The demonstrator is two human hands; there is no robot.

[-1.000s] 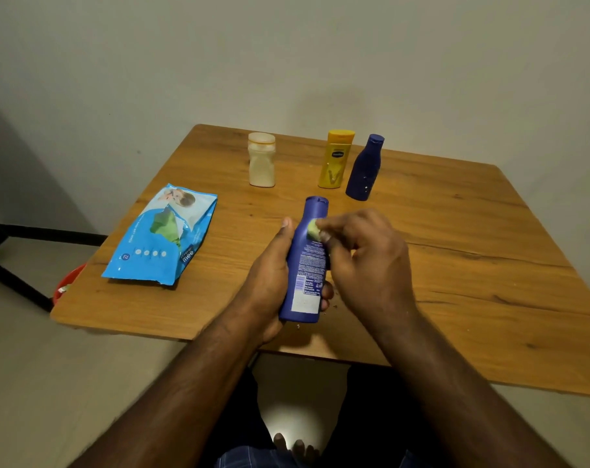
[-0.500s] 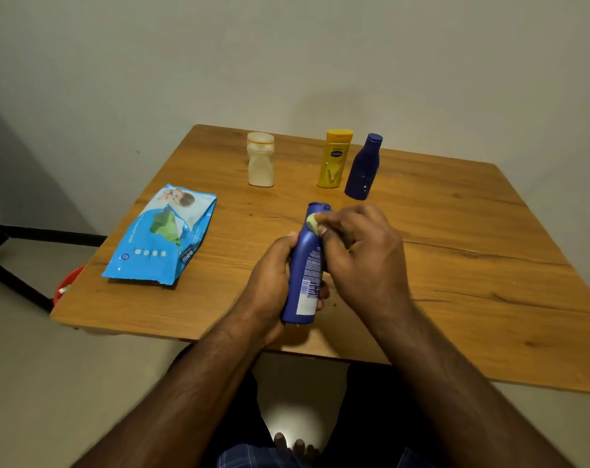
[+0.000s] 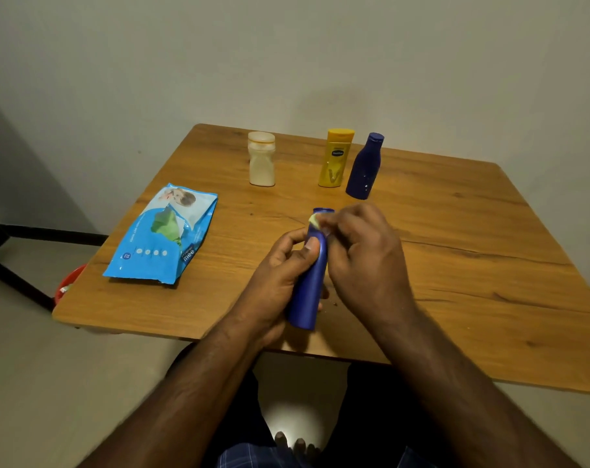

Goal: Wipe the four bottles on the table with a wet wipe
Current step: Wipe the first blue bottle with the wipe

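While gripped — bottle within left hand

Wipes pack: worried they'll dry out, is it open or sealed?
Cannot tell. The wipes pack lies flat on the table; its flap is not clearly visible.

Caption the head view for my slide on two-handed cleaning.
Left hand holds a blue bottle while right hand rubs a wet wipe near its cap.

Blues and yellows on your brown wood-grain desk.
You hold a blue bottle and a pale yellow-white wipe; along the far edge stand a cream-white bottle, a yellow bottle and a dark navy bottle; near the left edge lies a light-blue, white and green wipe pack.
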